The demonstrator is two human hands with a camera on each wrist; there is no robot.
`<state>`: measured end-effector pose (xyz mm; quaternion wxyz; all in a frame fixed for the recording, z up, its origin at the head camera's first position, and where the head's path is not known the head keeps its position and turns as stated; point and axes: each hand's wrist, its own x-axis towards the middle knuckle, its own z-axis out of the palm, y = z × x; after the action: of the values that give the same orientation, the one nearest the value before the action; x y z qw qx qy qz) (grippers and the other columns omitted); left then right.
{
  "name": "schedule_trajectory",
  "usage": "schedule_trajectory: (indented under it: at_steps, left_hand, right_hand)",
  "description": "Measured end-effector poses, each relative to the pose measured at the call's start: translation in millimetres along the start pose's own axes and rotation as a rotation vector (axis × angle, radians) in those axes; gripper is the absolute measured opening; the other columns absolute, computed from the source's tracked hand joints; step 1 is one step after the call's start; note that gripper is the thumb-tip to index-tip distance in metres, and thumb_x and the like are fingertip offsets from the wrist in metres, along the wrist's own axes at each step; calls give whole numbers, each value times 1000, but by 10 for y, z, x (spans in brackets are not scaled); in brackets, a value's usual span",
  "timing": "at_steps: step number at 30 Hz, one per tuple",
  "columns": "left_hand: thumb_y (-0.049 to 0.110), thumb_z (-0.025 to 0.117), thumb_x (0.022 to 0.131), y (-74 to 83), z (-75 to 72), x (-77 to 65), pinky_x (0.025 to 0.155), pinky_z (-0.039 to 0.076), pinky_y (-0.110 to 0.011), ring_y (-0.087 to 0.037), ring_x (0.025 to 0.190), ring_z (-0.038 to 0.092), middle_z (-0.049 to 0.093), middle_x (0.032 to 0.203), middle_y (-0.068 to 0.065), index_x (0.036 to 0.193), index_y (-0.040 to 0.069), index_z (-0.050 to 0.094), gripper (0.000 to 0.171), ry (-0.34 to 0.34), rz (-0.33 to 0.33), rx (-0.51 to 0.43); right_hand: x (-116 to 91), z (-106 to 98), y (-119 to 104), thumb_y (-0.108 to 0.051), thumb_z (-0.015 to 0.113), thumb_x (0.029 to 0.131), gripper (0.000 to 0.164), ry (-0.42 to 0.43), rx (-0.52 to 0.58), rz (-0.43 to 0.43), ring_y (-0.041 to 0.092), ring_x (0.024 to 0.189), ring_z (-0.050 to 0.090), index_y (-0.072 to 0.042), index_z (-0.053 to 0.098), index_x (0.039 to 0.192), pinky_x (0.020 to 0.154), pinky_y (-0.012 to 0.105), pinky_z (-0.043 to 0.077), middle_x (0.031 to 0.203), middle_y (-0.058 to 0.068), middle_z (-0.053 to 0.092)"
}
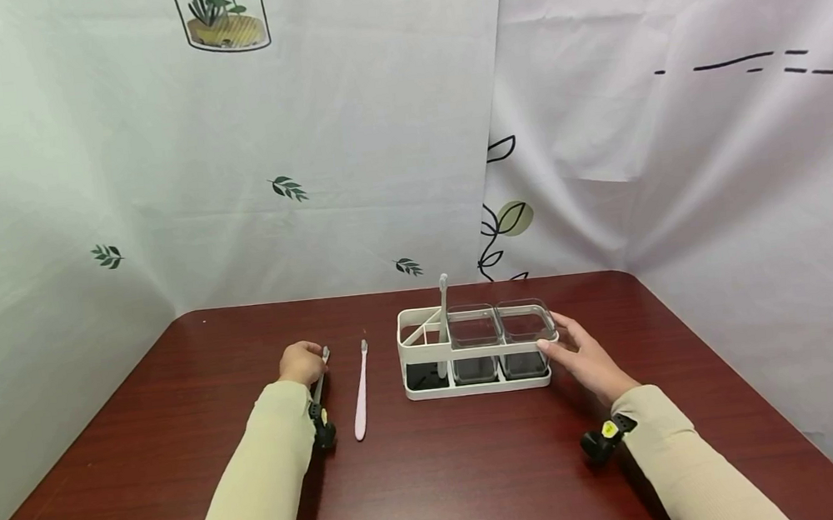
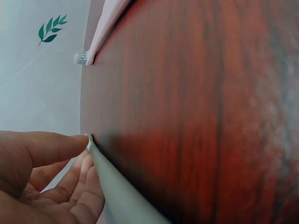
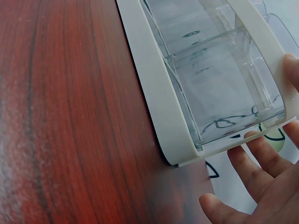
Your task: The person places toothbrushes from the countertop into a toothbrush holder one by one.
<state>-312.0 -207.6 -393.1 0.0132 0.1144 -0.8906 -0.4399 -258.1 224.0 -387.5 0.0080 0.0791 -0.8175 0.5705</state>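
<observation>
My left hand (image 1: 302, 363) pinches a pale grey-green toothbrush (image 2: 118, 189) between thumb and fingers near its head end, low over the table. To the right of that hand lies a pink toothbrush (image 1: 361, 395), bristle end away from me. A white toothbrush holder (image 1: 429, 393) stands on the table right of the middle. One light toothbrush (image 1: 444, 303) is upright in its divided left section, and two clear cups sit in the other sections, a middle cup (image 1: 473, 338) and a right cup (image 1: 523, 329). My right hand (image 1: 584, 361) holds the holder's right end, thumb on the front of the upper rim, fingers at its side.
The dark red-brown wooden table (image 1: 438, 484) has rounded far corners. A white patterned cloth (image 1: 344, 133) hangs behind it and along both sides. Each wrist carries a small black camera, the left camera (image 1: 323, 426) and the right camera (image 1: 601, 441).
</observation>
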Motion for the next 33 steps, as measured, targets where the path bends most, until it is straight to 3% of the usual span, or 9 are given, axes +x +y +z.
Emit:
schedule_trajectory:
  at_steps: [7,18,25,33]
  left_hand:
    - [-7,51,88,47,11,-57,82,52,-48,-42,101,56,56,116,-31,119,-11,56,32,14,-9,29]
    - [-4,48,88,8,51,1,79,52,-46,-39,97,57,60,112,-28,115,-10,60,30,40,27,92]
    - [-4,51,88,23,55,21,83,51,-46,-40,102,57,61,113,-27,117,-10,61,31,31,40,163]
    - [-5,54,86,14,54,41,82,51,-48,-40,101,56,60,113,-28,117,-9,60,32,33,10,104]
  right_hand:
    - [8,1,20,-25,59,97,69,5,-1,0,37,130,42,-8,22,152,102,49,42,144,25,39]
    - [1,3,6,-25,59,97,69,6,-2,2,38,131,41,-7,21,152,103,49,41,144,25,38]
    - [0,1,6,-23,59,97,68,15,-3,-3,34,127,44,-7,23,151,98,39,45,143,24,40]
    - [5,-2,24,-24,60,96,68,16,-11,-20,32,125,45,-6,24,151,94,27,45,143,23,40]
